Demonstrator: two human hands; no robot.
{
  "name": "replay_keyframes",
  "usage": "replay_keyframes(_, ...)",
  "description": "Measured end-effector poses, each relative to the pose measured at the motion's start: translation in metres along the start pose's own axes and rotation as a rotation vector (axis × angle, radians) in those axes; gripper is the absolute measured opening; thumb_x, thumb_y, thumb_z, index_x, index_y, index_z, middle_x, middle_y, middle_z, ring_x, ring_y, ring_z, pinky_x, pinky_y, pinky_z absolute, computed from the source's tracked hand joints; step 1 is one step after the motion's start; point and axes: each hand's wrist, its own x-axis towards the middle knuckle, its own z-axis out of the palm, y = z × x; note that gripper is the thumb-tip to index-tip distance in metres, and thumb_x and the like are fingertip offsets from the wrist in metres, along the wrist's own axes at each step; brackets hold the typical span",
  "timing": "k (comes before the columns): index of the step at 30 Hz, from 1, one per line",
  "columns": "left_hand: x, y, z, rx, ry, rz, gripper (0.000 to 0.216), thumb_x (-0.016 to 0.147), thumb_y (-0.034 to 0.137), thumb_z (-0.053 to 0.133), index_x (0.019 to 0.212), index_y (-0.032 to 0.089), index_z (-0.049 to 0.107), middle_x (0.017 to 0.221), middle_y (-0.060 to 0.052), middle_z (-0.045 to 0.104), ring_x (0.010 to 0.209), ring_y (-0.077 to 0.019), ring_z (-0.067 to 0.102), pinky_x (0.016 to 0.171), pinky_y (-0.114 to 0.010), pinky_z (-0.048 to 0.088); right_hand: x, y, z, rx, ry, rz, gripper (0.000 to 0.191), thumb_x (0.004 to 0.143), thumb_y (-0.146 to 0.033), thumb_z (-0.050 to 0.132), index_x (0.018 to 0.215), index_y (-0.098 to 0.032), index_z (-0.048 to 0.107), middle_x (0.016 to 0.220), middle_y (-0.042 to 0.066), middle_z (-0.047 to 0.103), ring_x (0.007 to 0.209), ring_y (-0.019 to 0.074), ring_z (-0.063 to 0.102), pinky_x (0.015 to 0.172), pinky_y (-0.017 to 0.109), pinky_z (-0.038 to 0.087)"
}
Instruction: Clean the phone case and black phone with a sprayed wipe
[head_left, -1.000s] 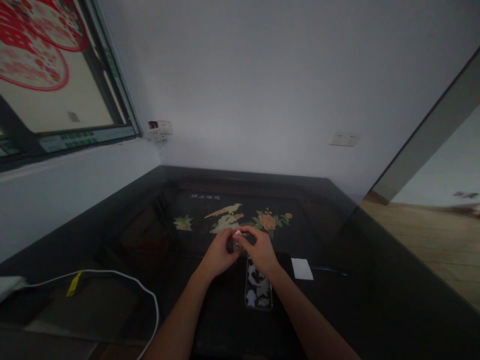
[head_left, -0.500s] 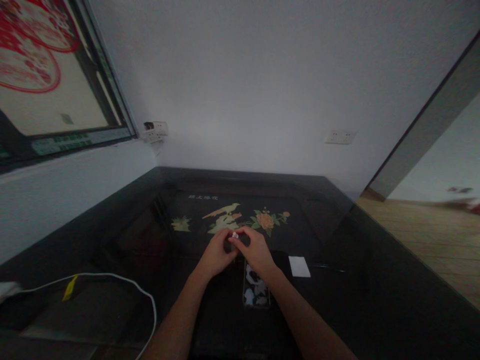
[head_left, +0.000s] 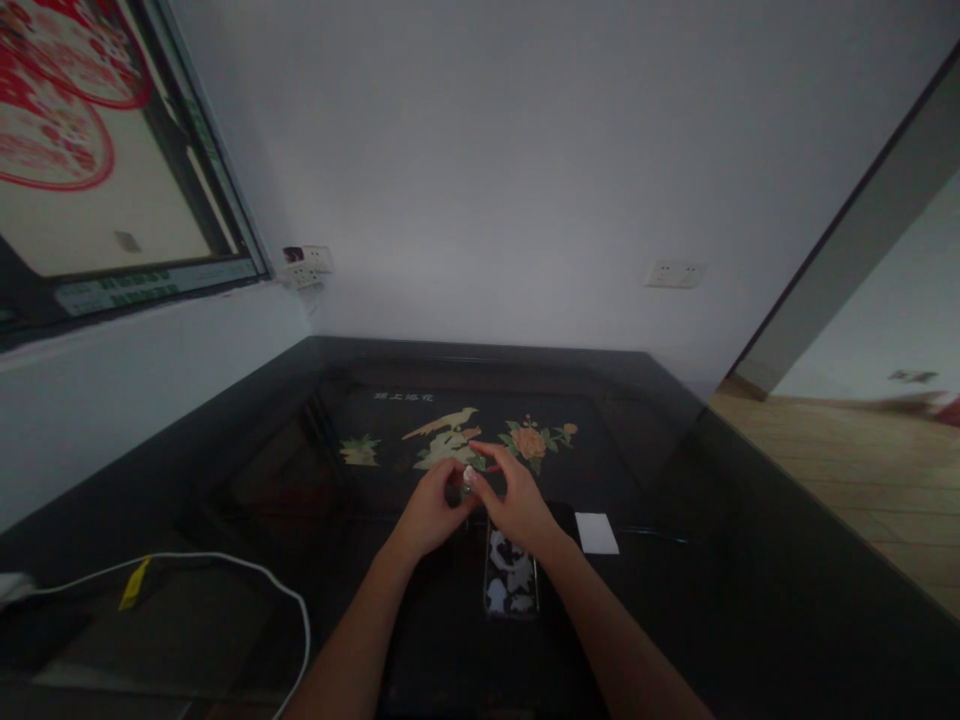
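Both my hands meet over the middle of a dark glass-topped table (head_left: 675,560). My left hand (head_left: 431,505) is curled, pinching a small whitish object (head_left: 467,478) that I cannot make out. My right hand (head_left: 517,500) is against it from the right, its fingers partly stretched and touching the same small object. Just below the hands a phone (head_left: 511,583) with a black-and-white patterned back lies flat on the table.
A small white card (head_left: 597,532) lies right of the phone, with a thin dark pen-like thing (head_left: 652,538) beyond it. A white cable (head_left: 225,570) with a yellow tag loops at the left. A bird-and-flower picture (head_left: 457,440) shows under the glass. Wall behind, window at left.
The hands stay together over the phone. The right hand's fingers have loosened and stretched out a little. The view has shifted slightly.
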Motion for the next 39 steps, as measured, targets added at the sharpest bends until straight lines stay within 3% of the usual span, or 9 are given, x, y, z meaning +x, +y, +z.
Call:
replay_keyframes(6,0.000,-0.004,0.001,-0.029,0.008,0.030,0.027,0.080,0.017,0.070,0.106,0.020,0.064,0.101,-0.005,0.068,0.092,-0.0201,0.064,0.084,-0.032,0.049,0.001,0.004,0.002,0.034,-0.121,-0.049,0.036,0.098,-0.017,0.057,0.132,-0.027,0.063,0.129,0.006,0.070,0.117,0.0220,0.066,0.103,0.040,0.052)
replay_keyframes(12,0.001,-0.009,0.004,-0.050,0.013,0.033,0.033,0.079,0.013,0.068,0.110,0.021,0.063,0.108,-0.006,0.068,0.099,-0.0214,0.065,0.090,-0.035,0.050,0.002,0.010,0.011,0.047,-0.064,-0.004,0.029,0.093,-0.013,0.063,0.119,-0.025,0.067,0.116,0.004,0.073,0.107,0.0201,0.068,0.098,0.036,0.052)
replay_keyframes(16,0.000,-0.008,0.003,-0.069,0.003,0.028,0.032,0.075,0.010,0.068,0.104,0.021,0.062,0.104,-0.005,0.069,0.096,-0.0212,0.065,0.088,-0.034,0.050,0.004,0.011,0.014,0.005,-0.014,0.033,0.029,0.086,-0.020,0.075,0.114,-0.024,0.068,0.111,0.004,0.069,0.103,0.0220,0.066,0.094,0.038,0.053)
replay_keyframes(20,0.000,-0.003,0.000,-0.069,-0.008,0.020,0.026,0.075,0.010,0.067,0.098,0.020,0.062,0.097,-0.004,0.069,0.090,-0.0201,0.065,0.082,-0.032,0.050,0.003,0.003,0.013,-0.007,0.014,-0.005,0.042,0.084,-0.024,0.078,0.124,-0.025,0.063,0.122,0.008,0.063,0.114,0.0247,0.062,0.102,0.042,0.051)
replay_keyframes(24,0.001,-0.001,0.000,-0.084,-0.004,0.020,0.025,0.079,0.014,0.068,0.103,0.020,0.063,0.100,-0.004,0.069,0.092,-0.0204,0.065,0.085,-0.033,0.050,-0.001,-0.003,0.008,0.012,-0.046,-0.045,0.042,0.095,-0.017,0.060,0.136,-0.025,0.058,0.130,0.008,0.066,0.121,0.0228,0.062,0.106,0.041,0.049)
replay_keyframes(29,0.001,-0.006,0.003,-0.074,-0.004,0.005,0.033,0.079,0.016,0.070,0.111,0.021,0.063,0.108,-0.006,0.069,0.096,-0.0211,0.065,0.088,-0.034,0.050,-0.001,0.003,0.004,0.034,-0.111,-0.028,0.034,0.100,-0.017,0.054,0.131,-0.026,0.063,0.128,0.005,0.071,0.118,0.0207,0.066,0.105,0.039,0.050)
replay_keyframes(35,0.000,-0.008,0.003,-0.059,-0.005,0.018,0.028,0.078,0.014,0.067,0.105,0.021,0.062,0.104,-0.004,0.068,0.094,-0.0196,0.064,0.086,-0.033,0.050,0.003,0.011,0.010,0.023,-0.031,0.041,0.033,0.092,-0.018,0.067,0.124,-0.024,0.066,0.116,0.006,0.072,0.107,0.0222,0.068,0.099,0.040,0.053)
replay_keyframes(39,0.000,-0.005,0.001,-0.055,-0.022,0.012,0.020,0.079,0.014,0.066,0.098,0.021,0.062,0.096,-0.002,0.067,0.089,-0.0192,0.064,0.081,-0.031,0.049,0.001,0.008,0.012,0.017,0.017,0.021,0.044,0.088,-0.024,0.073,0.131,-0.025,0.062,0.126,0.009,0.066,0.117,0.0247,0.064,0.097,0.040,0.055)
